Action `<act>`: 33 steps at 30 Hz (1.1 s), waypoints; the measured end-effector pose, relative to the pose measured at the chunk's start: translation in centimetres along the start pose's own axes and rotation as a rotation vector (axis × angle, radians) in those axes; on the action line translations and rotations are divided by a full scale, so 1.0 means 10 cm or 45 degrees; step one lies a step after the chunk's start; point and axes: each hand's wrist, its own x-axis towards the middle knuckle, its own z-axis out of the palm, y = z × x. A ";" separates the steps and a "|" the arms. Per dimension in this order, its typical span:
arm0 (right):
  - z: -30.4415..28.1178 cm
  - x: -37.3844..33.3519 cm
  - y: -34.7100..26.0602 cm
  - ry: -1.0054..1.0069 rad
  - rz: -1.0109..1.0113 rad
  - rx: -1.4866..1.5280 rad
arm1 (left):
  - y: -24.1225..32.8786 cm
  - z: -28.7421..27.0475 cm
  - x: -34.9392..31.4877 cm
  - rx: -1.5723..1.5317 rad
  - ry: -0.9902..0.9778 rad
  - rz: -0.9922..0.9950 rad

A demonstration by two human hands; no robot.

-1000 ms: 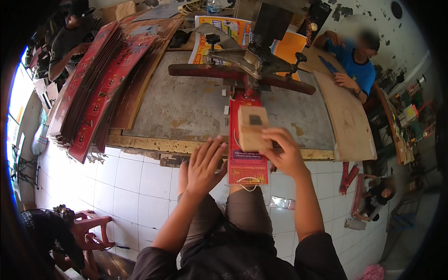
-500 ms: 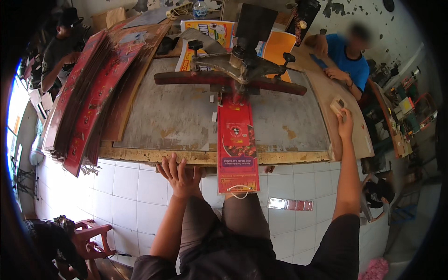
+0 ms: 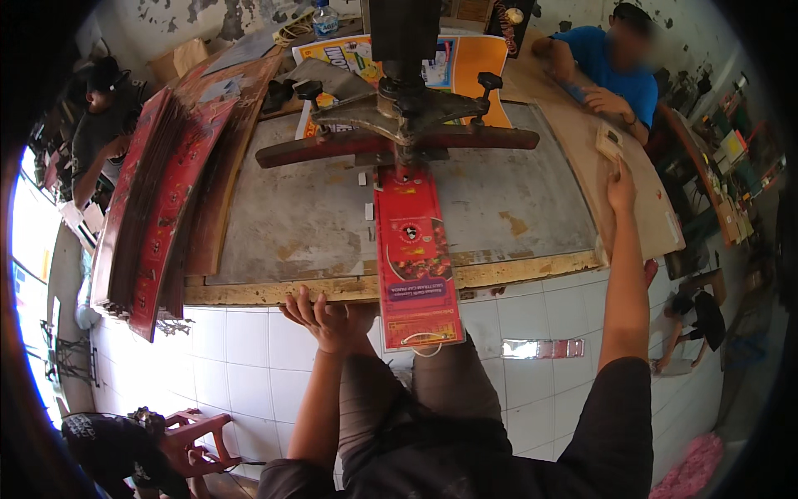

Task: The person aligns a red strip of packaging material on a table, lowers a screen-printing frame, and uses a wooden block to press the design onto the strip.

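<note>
A long red printed card (image 3: 416,274) with a white string loop at its near end lies on the grey metal bed (image 3: 316,200). Its far end is beneath a heavy metal press head (image 3: 407,116) with a long crossbar, and its near end overhangs the table edge above my knees. My left hand (image 3: 322,323) rests at the table's front edge left of the card, fingers apart, holding nothing. On the right, my right hand (image 3: 620,187) has its fingers drawn together at the near edge of a small tan box (image 3: 609,141) with a dark piece on top.
Stacked red printed cards (image 3: 170,208) lean along the table's left side. Behind the press lie colourful printed sheets (image 3: 478,71) and a water bottle (image 3: 325,20). A person in blue (image 3: 611,71) sits far right, another far left. A red stool (image 3: 199,441) stands lower left.
The view has shifted, so the press and card appear further left and the right side higher. Both hands keep their places, left at the edge, right at the box.
</note>
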 end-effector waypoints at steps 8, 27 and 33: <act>0.03 0.03 0.05 0.055 -0.024 0.012 | 0.01 -0.08 0.00 -0.017 -0.088 0.001; -0.13 -0.07 -0.05 0.094 0.013 0.082 | 0.02 -0.07 -0.03 -0.017 -0.098 -0.030; -0.11 -0.06 -0.07 0.062 0.034 0.127 | 0.00 -0.08 -0.04 -0.023 -0.105 -0.032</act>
